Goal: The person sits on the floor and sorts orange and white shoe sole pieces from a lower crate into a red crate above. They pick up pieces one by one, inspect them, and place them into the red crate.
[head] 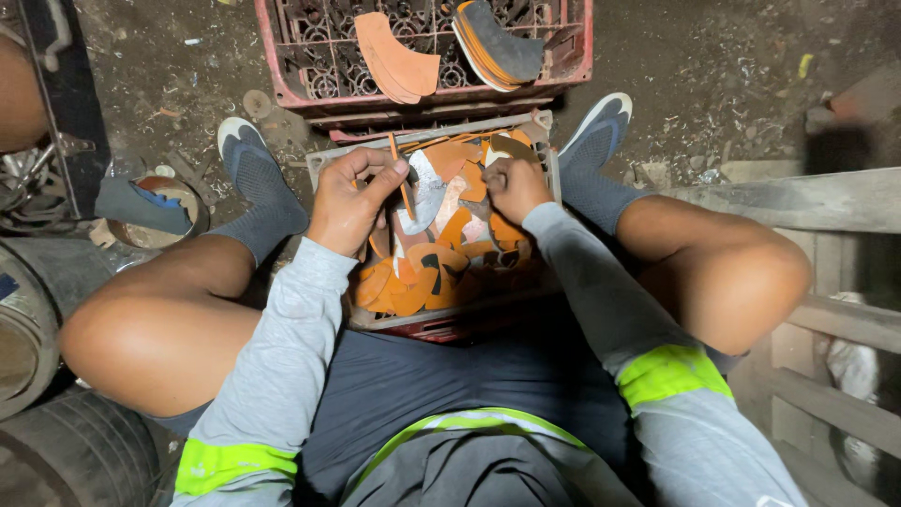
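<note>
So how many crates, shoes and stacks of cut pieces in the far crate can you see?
Crates: 2, red far crate and near crate
Shoes: 2, left shoe and right shoe
Stacks in far crate: 2, orange stack and dark-topped stack
Total: 6

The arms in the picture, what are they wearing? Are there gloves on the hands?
No gloves: the left hand and right hand are bare. Both arms wear long, light grey sleeves that reach the wrists. Each sleeve has a bright yellow-green band high up near the shoulder, seen on the left sleeve and the right sleeve. No watch or rings can be seen.
</note>
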